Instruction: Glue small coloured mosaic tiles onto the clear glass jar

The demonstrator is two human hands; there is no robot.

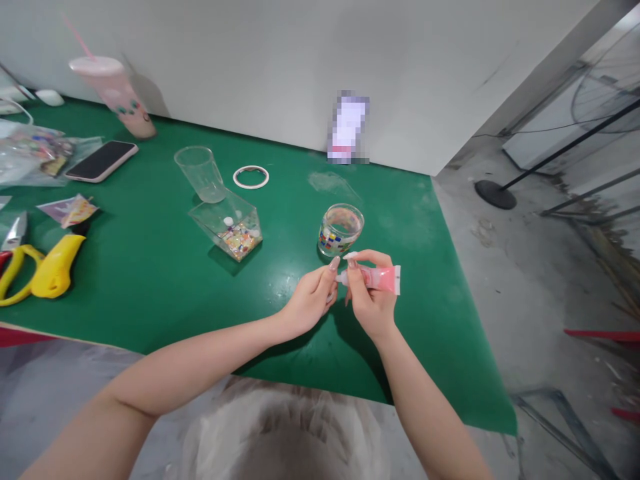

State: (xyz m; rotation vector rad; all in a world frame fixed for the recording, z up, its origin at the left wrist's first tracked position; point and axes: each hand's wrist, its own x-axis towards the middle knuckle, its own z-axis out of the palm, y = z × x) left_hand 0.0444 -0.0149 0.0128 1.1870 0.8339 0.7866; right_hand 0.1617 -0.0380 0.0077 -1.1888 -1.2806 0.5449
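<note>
My right hand is closed around a small pink squeeze tube, its narrow nozzle pointing left. Right by that nozzle, my left hand has its thumb and fingers pressed together; whatever is between them is too small or hidden to make out. Just beyond both hands stands a clear glass with small coloured tiles stuck round its side. To the left, an angular clear container holds many little coloured pieces and a white bit. A taller clear cup stands behind that container.
On the green table lie a white ring, a dark phone, yellow-handled scissors, a yellow tool and plastic bags. A pink tumbler and a lit, blurred phone stand by the wall.
</note>
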